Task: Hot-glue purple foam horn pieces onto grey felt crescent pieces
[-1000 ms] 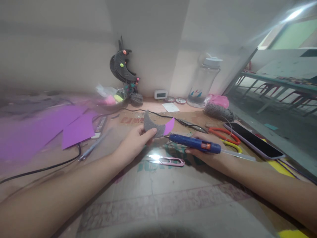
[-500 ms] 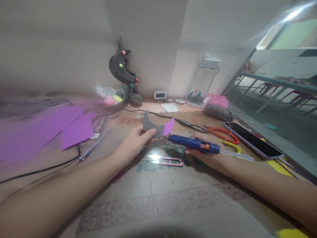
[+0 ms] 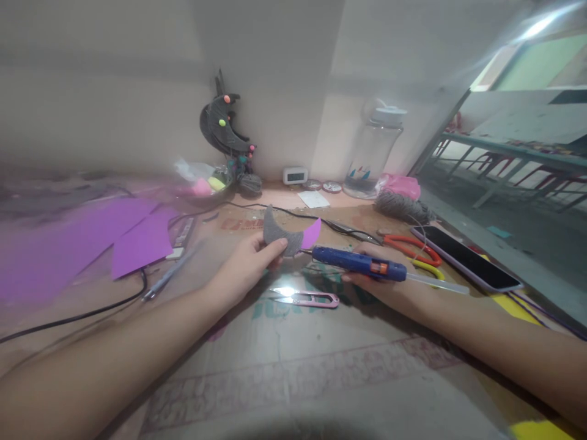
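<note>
Between the thumb and fingers of my left hand [image 3: 259,253] is a paper crescent [image 3: 280,234], mostly wrapped in grey yarn, with its right tip bare and purple. My right hand [image 3: 373,275] is closed around a blue hot glue gun [image 3: 358,261], a clear glue stick [image 3: 438,284] poking out of its back end. The nozzle points left, close to the crescent's lower edge where grey meets purple; whether it touches I cannot tell. Just below, pink thread snips [image 3: 314,299] lie on the table. Part of my right hand is hidden behind the gun.
Purple paper sheets [image 3: 142,241] and a pen [image 3: 165,278] lie at left. To the right are orange-handled scissors [image 3: 413,247], a phone [image 3: 468,256] and grey yarn [image 3: 401,206]. A bottle [image 3: 373,153], a small digital clock [image 3: 295,176] and a dark crescent ornament [image 3: 220,125] are along the wall.
Almost nothing differs. The whole view has shifted very slightly, and the glue gun's nozzle stays by the crescent's lower edge in both frames.
</note>
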The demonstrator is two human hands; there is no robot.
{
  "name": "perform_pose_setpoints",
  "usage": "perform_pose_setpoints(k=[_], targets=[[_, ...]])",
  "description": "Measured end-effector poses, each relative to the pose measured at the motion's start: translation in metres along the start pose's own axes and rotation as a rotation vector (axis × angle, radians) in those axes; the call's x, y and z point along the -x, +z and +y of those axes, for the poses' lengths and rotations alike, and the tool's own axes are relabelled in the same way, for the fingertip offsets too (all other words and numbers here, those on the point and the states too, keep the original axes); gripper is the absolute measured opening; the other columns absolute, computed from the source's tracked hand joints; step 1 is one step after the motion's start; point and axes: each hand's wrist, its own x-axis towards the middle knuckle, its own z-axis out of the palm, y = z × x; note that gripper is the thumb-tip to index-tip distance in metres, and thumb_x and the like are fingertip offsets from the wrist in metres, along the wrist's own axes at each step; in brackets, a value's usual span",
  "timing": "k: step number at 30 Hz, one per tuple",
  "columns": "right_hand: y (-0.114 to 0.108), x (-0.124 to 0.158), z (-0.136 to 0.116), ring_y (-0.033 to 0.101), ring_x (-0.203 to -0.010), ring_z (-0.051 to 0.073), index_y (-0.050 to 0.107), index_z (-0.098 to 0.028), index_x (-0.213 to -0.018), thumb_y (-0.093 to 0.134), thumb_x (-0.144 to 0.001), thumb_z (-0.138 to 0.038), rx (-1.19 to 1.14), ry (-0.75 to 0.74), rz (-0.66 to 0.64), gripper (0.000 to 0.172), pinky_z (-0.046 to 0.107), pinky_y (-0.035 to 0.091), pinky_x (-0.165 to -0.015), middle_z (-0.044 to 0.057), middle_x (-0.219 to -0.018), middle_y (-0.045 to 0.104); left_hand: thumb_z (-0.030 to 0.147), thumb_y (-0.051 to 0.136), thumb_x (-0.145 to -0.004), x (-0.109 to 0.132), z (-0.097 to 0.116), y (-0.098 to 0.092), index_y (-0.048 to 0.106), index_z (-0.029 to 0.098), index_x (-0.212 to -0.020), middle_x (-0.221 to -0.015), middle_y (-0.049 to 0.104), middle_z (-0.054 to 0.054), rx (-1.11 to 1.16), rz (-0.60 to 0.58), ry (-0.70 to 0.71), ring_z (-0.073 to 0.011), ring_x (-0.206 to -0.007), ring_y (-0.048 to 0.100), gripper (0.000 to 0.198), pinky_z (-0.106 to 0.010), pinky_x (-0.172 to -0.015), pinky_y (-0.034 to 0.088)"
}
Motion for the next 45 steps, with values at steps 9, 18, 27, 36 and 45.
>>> perform_pose_setpoints(k=[9,18,27,36,45], targets=[[-0.0022,-0.0011,0.0012,0.056,-0.057,0.017,0.057,-0.021,-0.067,0.065,-0.074,-0.041,0.03,-0.028,0.034,0.022,0.026,0.04,-0.05,0.0,-0.061,0.061,0.042,0.057,-0.082,0.0001,-0.0001,0.0001,0.052,0.019,-0.07,-0.059,0.049,0.005,-0.005,-0.008,0.01,-0.0117,-0.054,0.044,0.026,-0.025,-0.054,0.032],[-0.0022,0.0001,0.0005,0.055,-0.056,0.016,0.056,-0.022,-0.068,0.064,-0.074,-0.04,0.013,-0.018,0.049,0.021,0.026,0.04,-0.05,-0.001,-0.061,0.059,0.04,0.058,-0.082,0.0009,-0.0009,0.0006,0.053,0.019,-0.068,-0.057,0.049,0.005,0.018,0.0,0.014,-0.0113,-0.053,0.043,0.025,-0.024,-0.052,0.03],[-0.0027,-0.0005,-0.0001,0.057,-0.057,0.017,0.057,-0.022,-0.067,0.066,-0.073,-0.04,0.028,-0.022,0.024,0.021,0.027,0.042,-0.05,0.0,-0.062,0.061,0.042,0.057,-0.082,0.0011,0.0002,0.0005,0.052,0.02,-0.069,-0.058,0.05,0.005,-0.015,-0.001,0.008,-0.012,-0.054,0.043,0.027,-0.025,-0.054,0.031],[-0.0064,-0.001,0.0029,0.054,-0.059,0.015,0.054,-0.022,-0.071,0.065,-0.077,-0.038,-0.013,-0.033,0.033,0.02,0.026,0.043,-0.052,-0.002,-0.064,0.056,0.041,0.059,-0.082,0.0009,-0.0021,0.0005,0.054,0.02,-0.073,-0.059,0.049,0.005,0.013,-0.011,0.004,-0.0114,-0.053,0.043,0.023,-0.024,-0.052,0.031],[-0.0083,-0.0009,0.0026,0.054,-0.058,0.014,0.054,-0.022,-0.072,0.064,-0.079,-0.038,0.049,-0.029,0.071,0.02,0.025,0.041,-0.051,-0.003,-0.063,0.055,0.041,0.057,-0.083,0.0017,-0.0011,-0.0001,0.052,0.02,-0.071,-0.058,0.05,0.005,-0.04,-0.025,0.018,-0.0115,-0.054,0.044,0.025,-0.024,-0.052,0.031]])
